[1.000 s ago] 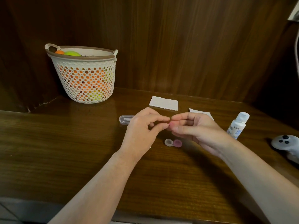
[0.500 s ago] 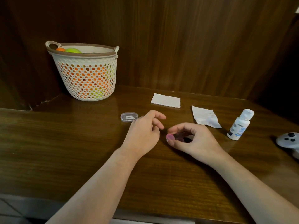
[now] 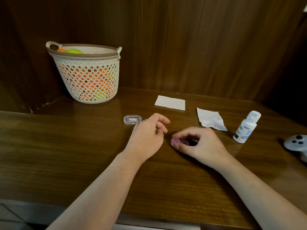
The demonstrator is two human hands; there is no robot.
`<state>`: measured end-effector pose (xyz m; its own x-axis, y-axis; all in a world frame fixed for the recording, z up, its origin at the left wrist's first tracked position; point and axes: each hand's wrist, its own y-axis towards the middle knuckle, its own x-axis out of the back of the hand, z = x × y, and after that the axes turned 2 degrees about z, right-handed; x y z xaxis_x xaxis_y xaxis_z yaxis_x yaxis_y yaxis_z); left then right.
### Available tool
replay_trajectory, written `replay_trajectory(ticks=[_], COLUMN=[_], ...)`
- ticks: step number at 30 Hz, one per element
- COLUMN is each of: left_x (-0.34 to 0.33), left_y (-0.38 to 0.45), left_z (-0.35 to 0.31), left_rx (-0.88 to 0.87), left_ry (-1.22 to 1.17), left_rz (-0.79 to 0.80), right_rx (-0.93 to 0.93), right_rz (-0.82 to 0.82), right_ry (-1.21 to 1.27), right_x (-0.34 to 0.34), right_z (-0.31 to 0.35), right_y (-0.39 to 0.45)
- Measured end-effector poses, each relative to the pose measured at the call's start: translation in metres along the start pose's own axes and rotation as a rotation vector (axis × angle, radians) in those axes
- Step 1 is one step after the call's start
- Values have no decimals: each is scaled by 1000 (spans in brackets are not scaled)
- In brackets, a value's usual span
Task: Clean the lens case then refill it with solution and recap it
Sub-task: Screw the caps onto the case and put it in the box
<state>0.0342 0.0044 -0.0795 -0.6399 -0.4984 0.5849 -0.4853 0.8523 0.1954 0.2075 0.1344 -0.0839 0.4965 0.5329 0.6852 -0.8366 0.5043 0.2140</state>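
Head view showed the right hand (image 3: 201, 143) pinching a small pink round-capped plastic lens case (image 3: 178, 142) on the brown wooden table (image 3: 66, 146); left hand (image 3: 147, 135) hung relaxed just beside, holding nothing.

Two hands over the worktop (image 3: 49, 146) — the left hand (image 3: 146, 136) and the right hand (image 3: 199, 143). One pink lens case (image 3: 178, 142). One solution bottle (image 3: 246, 127). Two white tissues — a folded tissue (image 3: 169, 102) and a crumpled tissue (image 3: 211, 119). One clear plastic box (image 3: 132, 120). One basket (image 3: 89, 77). One game controller (image 3: 297, 143).
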Motion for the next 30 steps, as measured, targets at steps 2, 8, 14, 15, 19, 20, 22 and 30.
replay_trajectory(ticks=[2, 8, 14, 15, 19, 20, 22, 30], left_x=[0, 1, 1, 1, 0, 1, 1, 0], left_y=[0, 0, 0, 0, 0, 0, 0, 0], left_z=[0, 0, 0, 0, 0, 0, 0, 1], left_rx=[1, -3, -6, -9, -16, -16, -15, -14], left_ry=[-1, 6, 11, 13, 16, 17, 15, 4], left_rz=[5, 10, 8, 7, 3, 4, 6, 16], right_rx=[1, 11, 10, 11, 13, 8, 1, 2], right_rz=[4, 10, 11, 10, 13, 15, 16, 8], right_ry=[-5, -14, -18, -19, -33, -32, -25, -35], right_x=[0, 1, 1, 1, 1, 1, 1, 1], right_z=[-1, -3, -2, -2, 0, 0, 0, -1], right_y=[0, 0, 1, 1, 0, 0, 0, -1])
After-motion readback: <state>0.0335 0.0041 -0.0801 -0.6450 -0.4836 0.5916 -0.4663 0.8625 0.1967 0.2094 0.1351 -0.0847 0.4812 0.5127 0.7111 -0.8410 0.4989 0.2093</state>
